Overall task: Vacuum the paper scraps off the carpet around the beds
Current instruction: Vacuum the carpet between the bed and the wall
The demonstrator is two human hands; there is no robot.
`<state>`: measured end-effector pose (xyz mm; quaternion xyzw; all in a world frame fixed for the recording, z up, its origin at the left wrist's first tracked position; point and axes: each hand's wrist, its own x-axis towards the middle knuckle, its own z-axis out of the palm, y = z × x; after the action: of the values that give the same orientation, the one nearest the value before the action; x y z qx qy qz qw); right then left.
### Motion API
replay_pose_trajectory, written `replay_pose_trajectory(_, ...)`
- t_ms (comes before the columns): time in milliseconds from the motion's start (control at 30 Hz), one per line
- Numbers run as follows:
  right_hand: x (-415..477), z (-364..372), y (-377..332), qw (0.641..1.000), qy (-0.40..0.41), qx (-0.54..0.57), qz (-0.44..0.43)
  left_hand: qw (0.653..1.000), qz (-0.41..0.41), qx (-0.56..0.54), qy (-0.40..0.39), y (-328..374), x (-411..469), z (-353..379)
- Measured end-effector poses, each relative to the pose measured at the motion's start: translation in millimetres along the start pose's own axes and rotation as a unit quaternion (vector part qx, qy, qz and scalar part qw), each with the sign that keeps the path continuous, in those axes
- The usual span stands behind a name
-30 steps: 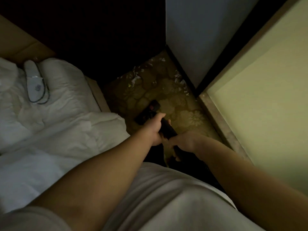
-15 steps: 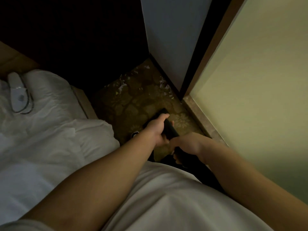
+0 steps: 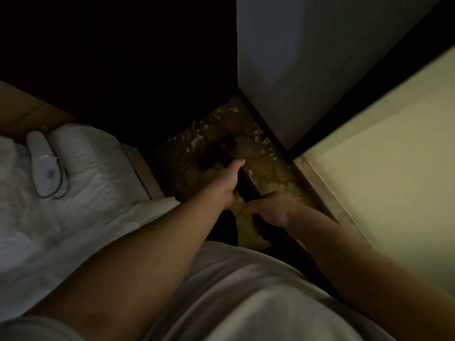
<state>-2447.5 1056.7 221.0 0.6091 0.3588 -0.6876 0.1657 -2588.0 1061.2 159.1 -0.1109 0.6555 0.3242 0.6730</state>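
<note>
one white slipper [image 3: 41, 163] lies on the rumpled duvet [image 3: 93, 193] of the bed [image 3: 144, 168] at your left. paper scraps [image 3: 197, 139] litter the patterned carpet [image 3: 278, 178] right of the bed, some just past the dark vacuum head [image 3: 216, 155]. your left hand [image 3: 231, 183] curls round the black wand [image 3: 247, 187]; your right hand [image 3: 270, 210] grips the same wand lower, nearer your body, beside the pale wall panel [image 3: 381, 156].
</note>
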Motion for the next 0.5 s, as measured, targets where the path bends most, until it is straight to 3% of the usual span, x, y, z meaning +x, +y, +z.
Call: replay_pose_trajectory(500,74.6,89.1,-148.6,0.999,-0.021,0.026,0.006,0.998,-0.040,0.026,0.046,140.1,51.4,-111.5)
